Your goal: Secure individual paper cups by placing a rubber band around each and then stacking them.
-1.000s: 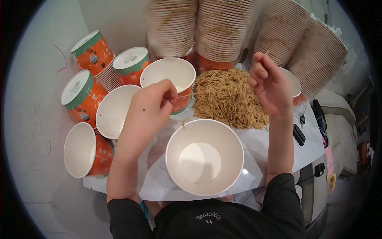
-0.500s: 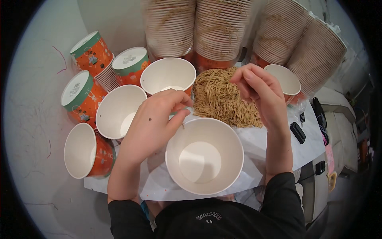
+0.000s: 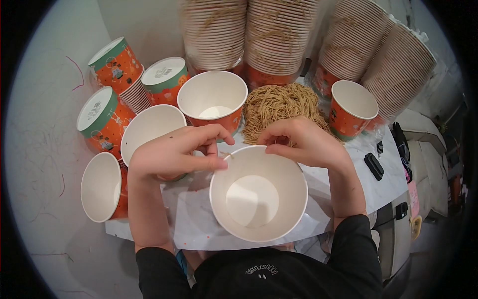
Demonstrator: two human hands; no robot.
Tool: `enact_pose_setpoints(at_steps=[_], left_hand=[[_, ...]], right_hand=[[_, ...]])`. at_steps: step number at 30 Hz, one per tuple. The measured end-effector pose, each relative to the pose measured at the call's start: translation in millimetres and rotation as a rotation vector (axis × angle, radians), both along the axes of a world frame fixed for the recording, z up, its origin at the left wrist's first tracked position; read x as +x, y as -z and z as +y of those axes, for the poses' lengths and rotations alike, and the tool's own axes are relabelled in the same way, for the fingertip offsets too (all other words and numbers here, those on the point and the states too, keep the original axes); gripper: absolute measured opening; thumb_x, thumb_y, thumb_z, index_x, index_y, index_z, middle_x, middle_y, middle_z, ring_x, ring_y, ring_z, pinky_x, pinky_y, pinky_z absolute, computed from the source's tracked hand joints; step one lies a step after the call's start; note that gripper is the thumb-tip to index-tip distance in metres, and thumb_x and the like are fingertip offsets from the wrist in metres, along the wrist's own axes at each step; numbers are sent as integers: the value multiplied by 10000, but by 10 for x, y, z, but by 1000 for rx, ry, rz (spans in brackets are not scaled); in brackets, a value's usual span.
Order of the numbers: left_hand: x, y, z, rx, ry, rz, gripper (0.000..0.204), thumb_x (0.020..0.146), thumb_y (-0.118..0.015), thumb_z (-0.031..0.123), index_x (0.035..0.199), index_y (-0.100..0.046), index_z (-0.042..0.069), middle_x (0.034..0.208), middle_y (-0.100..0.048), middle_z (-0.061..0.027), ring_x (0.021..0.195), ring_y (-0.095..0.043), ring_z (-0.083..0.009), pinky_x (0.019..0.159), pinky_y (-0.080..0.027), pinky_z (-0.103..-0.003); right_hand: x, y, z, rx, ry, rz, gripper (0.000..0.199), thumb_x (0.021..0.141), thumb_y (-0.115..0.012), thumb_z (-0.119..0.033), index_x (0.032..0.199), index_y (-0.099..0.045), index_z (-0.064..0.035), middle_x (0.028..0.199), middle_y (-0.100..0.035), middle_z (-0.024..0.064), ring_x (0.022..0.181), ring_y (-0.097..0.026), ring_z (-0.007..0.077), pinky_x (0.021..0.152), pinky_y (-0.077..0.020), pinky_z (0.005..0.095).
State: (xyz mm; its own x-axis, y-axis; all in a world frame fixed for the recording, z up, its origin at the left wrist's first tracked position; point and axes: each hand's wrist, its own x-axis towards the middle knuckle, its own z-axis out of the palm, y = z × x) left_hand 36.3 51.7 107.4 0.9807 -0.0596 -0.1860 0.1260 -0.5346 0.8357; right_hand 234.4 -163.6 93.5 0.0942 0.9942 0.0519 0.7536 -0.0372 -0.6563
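Observation:
A large white paper bowl [image 3: 221, 212] stands empty on the plastic-covered table in front of me. My left hand [image 3: 172, 154] hovers at its far left rim, thumb and fingers pinched on a thin noodle strand [image 3: 227, 155]. At the far rim, my right hand [image 3: 308, 144] has its fingertips pinched together, and I see nothing showing between them. A pile of dry tan noodles [image 3: 279, 104] lies just behind both hands.
Open orange paper cups [image 3: 211, 99] [image 3: 351, 107] [image 3: 149, 132] [image 3: 102, 187] ring the bowl. Lidded cups [image 3: 102, 119] [image 3: 164, 77] [image 3: 114, 62] stand at the left. Tall wrapped stacks of cups [image 3: 249, 35] [image 3: 383, 60] line the back. A black clip [image 3: 373, 166] lies right.
Both hands came toward me from the noodle pile and the far cup to the bowl's far rim. The right hand dropped from its raised position.

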Motion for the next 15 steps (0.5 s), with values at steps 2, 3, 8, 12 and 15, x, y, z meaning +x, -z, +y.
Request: enact_pose_setpoints(at_steps=[2, 3, 8, 12, 15], left_hand=[[-34, -30, 6, -81, 26, -4, 340, 951, -688, 126, 1258, -573, 33, 779, -587, 12, 676, -562, -71, 609, -446, -256], [-60, -38, 21, -143, -7, 10, 359, 943, -695, 106, 1269, -562, 36, 764, -555, 29, 656, -547, -53, 584, -425, -238], [-261, -200, 84, -325, -252, -192, 309, 937, -645, 29, 1234, -566, 10, 768, -552, 16, 643, -555, -39, 569, -432, -202], [-490, -282, 238, -332, -406, -488, 212, 932, -594, 14, 1141, -615, -12, 759, -601, -19, 595, -571, -54, 576, -475, -198], [-542, -278, 205, -420, -445, -597, 160, 955, -609, 51, 1104, -622, -7, 761, -642, -44, 566, -594, -68, 573, -519, -215]], right_hand=[[8, 30, -6, 93, 5, -20, 201, 884, -698, -76, 1066, -713, 6, 878, -734, 113, 790, -716, 231, 707, -556, 329], [16, 27, -11, 93, 3, -21, 201, 884, -698, -76, 1066, -713, 6, 878, -734, 113, 790, -716, 231, 707, -556, 329], [173, 16, -113, 79, 305, -294, 179, 820, -710, -57, 992, -720, -7, 854, -722, 149, 777, -716, 264, 705, -553, 346], [265, 37, -189, 62, 499, -482, 191, 809, -707, -59, 993, -715, -10, 805, -705, 152, 740, -696, 308, 709, -549, 389], [221, 61, -139, 26, 571, -495, 241, 808, -710, -37, 1048, -704, -20, 893, -710, 153, 833, -688, 325, 755, -539, 395]])
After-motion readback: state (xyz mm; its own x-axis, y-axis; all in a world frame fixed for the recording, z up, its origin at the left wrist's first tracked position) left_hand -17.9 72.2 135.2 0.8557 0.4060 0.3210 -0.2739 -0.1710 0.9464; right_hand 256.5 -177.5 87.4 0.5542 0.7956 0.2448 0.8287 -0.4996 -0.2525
